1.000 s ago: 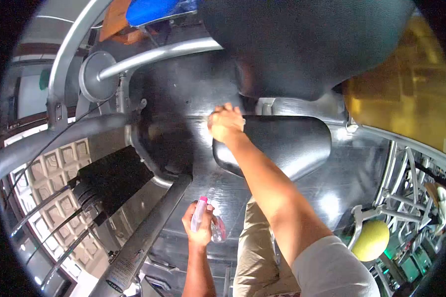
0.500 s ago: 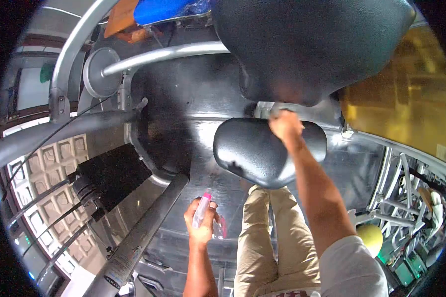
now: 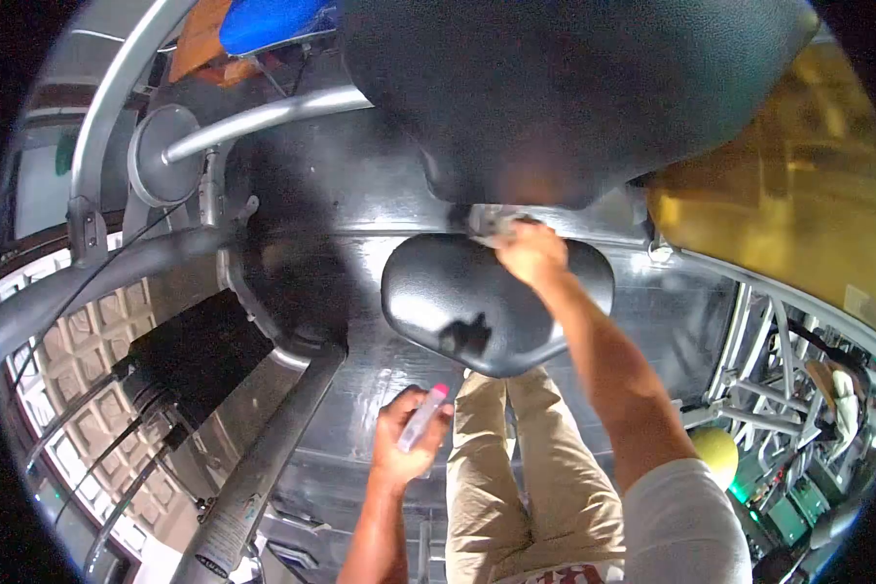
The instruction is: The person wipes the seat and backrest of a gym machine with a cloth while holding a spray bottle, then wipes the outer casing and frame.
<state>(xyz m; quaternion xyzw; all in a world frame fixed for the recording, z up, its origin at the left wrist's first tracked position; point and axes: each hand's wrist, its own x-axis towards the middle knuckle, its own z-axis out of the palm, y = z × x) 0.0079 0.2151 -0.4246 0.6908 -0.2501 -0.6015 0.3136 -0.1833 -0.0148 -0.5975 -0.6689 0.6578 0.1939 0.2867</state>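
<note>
My left hand is wrapped round a small clear plastic bottle with a pink top, held low on the left beside my legs. My right hand reaches forward with curled fingers at the far edge of a black padded seat. Close to its fingers is a greyish metal piece, between the seat and the large black backrest pad. Whether the fingers hold a cloth or grip that metal cannot be made out. A dark hand-shaped shadow falls on the seat's shiny top.
Grey tubular machine framing runs along the left, with a round grey disc farther up. On the right are a yellowish panel, a yellow ball and metal racks. A blue object lies at the top left.
The whole view has shifted, with seat and frame now farther left. My left hand has moved right toward my legs, its bottle tilting more. My right hand stays by the seat's far edge.
</note>
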